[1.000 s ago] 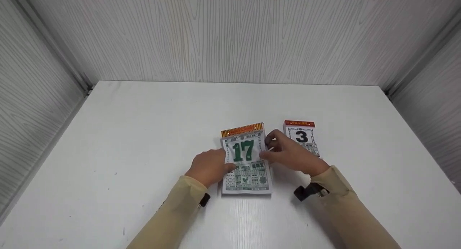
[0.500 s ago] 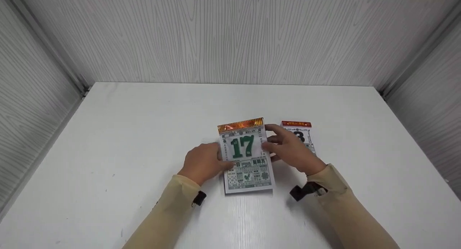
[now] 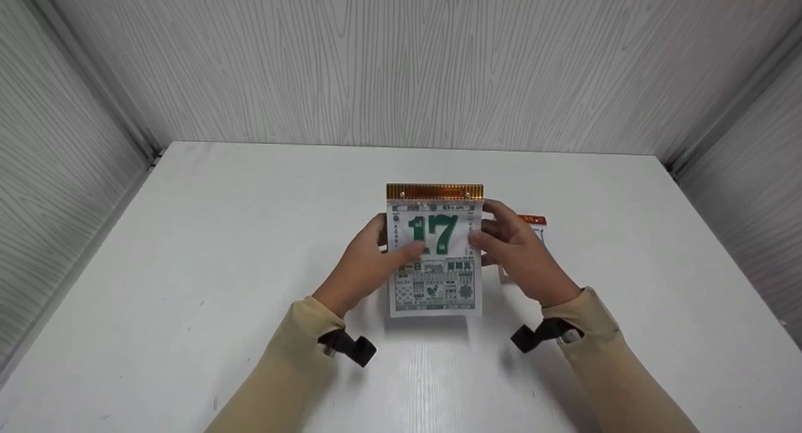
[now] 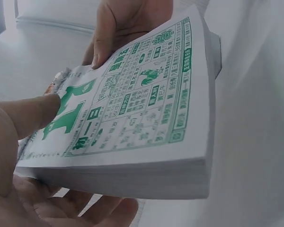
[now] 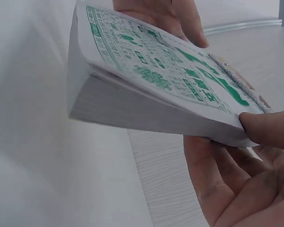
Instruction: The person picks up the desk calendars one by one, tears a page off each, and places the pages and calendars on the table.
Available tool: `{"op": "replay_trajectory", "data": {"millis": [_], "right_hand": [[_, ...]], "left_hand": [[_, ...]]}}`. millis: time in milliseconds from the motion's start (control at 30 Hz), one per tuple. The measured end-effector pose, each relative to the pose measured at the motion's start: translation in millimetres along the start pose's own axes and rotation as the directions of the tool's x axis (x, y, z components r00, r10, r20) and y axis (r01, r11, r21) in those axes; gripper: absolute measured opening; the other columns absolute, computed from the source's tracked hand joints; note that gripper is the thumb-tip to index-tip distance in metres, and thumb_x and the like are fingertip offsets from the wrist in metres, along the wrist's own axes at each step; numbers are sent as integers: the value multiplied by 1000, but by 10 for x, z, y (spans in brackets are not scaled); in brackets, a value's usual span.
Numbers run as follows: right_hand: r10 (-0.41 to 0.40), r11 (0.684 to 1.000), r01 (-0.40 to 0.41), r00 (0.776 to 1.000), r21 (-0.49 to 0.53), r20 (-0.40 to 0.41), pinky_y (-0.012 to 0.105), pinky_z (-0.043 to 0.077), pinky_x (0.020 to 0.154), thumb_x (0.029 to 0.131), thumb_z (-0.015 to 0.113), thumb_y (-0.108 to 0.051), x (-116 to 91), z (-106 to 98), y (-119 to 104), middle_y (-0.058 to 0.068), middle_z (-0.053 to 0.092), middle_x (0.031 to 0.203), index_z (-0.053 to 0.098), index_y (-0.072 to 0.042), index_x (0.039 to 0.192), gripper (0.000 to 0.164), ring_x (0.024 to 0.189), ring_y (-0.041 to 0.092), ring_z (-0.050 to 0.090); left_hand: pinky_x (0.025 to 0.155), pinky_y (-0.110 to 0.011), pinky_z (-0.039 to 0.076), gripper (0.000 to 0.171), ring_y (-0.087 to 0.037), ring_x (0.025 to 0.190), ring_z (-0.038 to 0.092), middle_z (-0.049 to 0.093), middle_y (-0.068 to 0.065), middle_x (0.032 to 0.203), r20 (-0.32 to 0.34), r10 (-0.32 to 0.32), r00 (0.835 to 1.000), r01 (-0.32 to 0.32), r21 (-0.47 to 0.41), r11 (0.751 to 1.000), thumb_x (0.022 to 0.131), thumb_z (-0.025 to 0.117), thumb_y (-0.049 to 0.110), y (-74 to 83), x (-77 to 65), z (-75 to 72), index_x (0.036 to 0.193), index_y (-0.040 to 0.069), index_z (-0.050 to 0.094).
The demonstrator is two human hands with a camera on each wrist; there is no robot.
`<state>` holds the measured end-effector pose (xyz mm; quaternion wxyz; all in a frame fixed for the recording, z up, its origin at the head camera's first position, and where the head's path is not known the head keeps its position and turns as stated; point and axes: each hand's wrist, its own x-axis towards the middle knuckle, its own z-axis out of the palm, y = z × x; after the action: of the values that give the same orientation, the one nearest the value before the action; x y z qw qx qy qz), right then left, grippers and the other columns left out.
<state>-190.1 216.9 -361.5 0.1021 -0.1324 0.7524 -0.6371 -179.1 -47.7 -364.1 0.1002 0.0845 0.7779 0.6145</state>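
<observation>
Since the last two head views, the thick calendar pad [image 3: 435, 289] has straightened and come up off the white table [image 3: 250, 232]; judged a full two-handed hold now, no longer a side grip near the surface. Left hand [image 3: 366, 260] pinches its left edge, thumb on the "17", fingers beneath. Right hand [image 3: 526, 260] pinches the right edge likewise. Fingertip contact underneath: hidden, cannot confirm. Smaller calendar [image 3: 534, 220] mostly covered by the right hand.
</observation>
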Motion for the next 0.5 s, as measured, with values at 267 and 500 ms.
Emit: {"op": "replay_trajectory", "data": {"millis": [267, 500], "right_hand": [[-34, 999, 33, 999, 29, 37, 39, 60, 87, 106, 62, -23, -9, -5, -1, 15, 62, 137, 38, -19, 157, 56, 114, 32, 67], [-51, 999, 51, 999, -3, 8, 36, 58, 90, 105, 63, -23, -8, 14, -13, 14, 63, 134, 40, -18, 156, 56, 114, 30, 65]], "left_hand": [[101, -45, 50, 54, -22, 116, 61, 62, -5, 125, -14, 44, 999, -44, 8, 999, 96, 75, 35, 15, -29, -4, 140, 16, 50], [92, -38, 59, 40, -19, 107, 69, 68, -4, 120, -36, 87, 996, -87, 7, 996, 100, 71, 20, 126, -90, 47, 135, 14, 52]]}}
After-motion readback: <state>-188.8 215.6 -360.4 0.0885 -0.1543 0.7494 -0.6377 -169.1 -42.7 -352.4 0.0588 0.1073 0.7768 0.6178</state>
